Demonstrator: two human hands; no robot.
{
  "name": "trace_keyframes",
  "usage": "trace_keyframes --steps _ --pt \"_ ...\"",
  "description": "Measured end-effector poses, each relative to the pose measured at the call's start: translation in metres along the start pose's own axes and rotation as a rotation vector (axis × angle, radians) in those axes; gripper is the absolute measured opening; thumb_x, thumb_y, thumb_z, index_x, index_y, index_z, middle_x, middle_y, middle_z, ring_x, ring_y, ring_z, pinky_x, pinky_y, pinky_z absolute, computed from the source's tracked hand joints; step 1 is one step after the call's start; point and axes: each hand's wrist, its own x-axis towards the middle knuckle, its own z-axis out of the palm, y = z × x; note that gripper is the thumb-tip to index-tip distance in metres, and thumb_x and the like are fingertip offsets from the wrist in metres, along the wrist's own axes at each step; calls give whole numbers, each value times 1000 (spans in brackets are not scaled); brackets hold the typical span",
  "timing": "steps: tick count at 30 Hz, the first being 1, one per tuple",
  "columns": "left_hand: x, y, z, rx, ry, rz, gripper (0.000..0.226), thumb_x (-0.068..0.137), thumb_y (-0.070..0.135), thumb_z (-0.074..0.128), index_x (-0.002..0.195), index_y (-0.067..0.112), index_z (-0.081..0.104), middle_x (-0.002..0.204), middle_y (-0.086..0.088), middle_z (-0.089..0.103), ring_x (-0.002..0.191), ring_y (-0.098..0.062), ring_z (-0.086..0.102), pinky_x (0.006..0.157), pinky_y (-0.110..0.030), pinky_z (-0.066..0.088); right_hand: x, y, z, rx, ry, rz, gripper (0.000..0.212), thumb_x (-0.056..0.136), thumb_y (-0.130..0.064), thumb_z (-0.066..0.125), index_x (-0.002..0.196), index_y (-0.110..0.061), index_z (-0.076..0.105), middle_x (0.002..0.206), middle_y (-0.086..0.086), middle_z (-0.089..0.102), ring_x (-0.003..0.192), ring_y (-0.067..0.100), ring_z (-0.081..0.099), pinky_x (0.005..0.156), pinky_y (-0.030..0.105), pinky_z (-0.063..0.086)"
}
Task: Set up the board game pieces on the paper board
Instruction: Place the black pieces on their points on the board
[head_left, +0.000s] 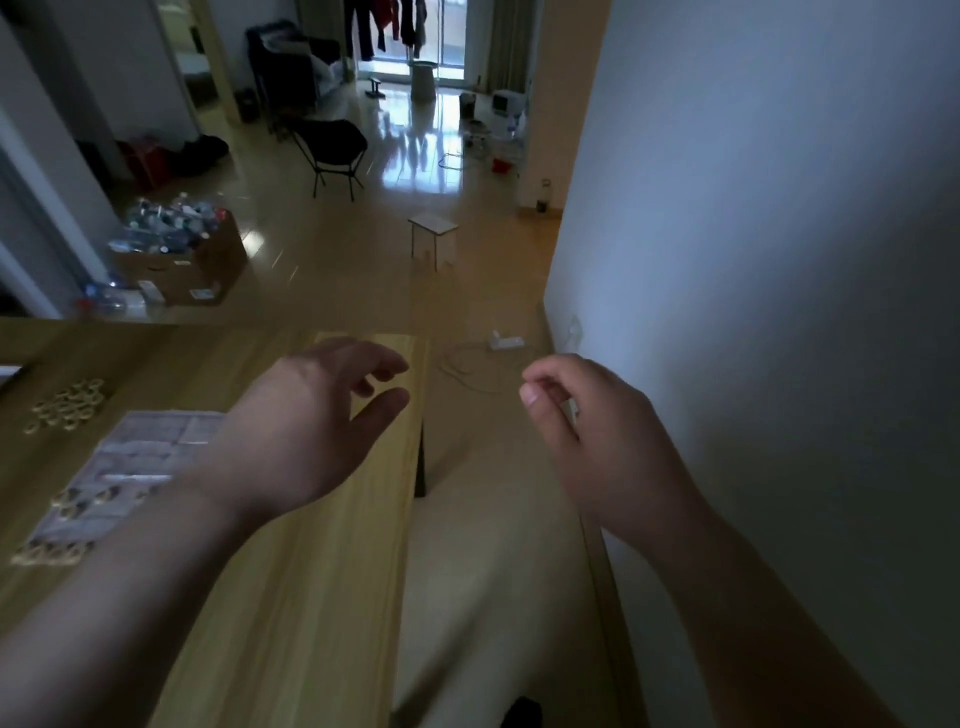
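While you are holding both hands up in front of you, your left hand (311, 415) is hanging over the right end of the wooden table (322, 571). Its fingers are loose and spread, and it is not holding anything. Your right hand (587, 415) is hanging past the table edge, over the floor (493, 519) and near the wall (779, 260). Its fingers are curling in and the thumb is pressing on the first finger. A small pale bit is showing between the fingers, but the picture is too blurry to tell if the hand is pinching something. The paper board (150, 457) is lying flat on the table, just left of your left hand and well apart from your right hand. Your left wrist and arm are covering its right side. There is one board. The ring-shaped game pieces (67, 402) are sitting in three bunches: a pile on the bare table past the board's far left corner, a few on the board by its left edge, and a short row at its near left corner. They are too blurry to count one by one. The board's long side is running away from you, and its far end is leaning to the right.
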Motion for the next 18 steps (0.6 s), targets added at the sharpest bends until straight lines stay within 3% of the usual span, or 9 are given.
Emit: trace_keyframes --steps 3,6,18 --pt "42 -3 32 -5 33 -37 34 91 43 54 120 28 63 103 13 62 84 -1 60 68 -28 56 50 43 2 -34 -29 -48 24 103 -41 45 117 -28 61 104 -12 64 93 5 59 80 36 54" --pt "98 -11 57 11 34 -114 39 90 46 49 122 28 61 107 14 61 86 -1 60 68 -31 57 109 81 0 -11 -78 -41 28 103 -42 45 121 -28 61 109 -14 64 97 1 58 81 29 53" --pt "297 -64 125 58 65 -313 36 91 47 49 120 30 62 103 20 60 86 4 60 71 -27 56 342 201 39 93 -215 -164 30 102 -40 48 121 -24 64 109 -15 67 97 -5 59 76 5 43"
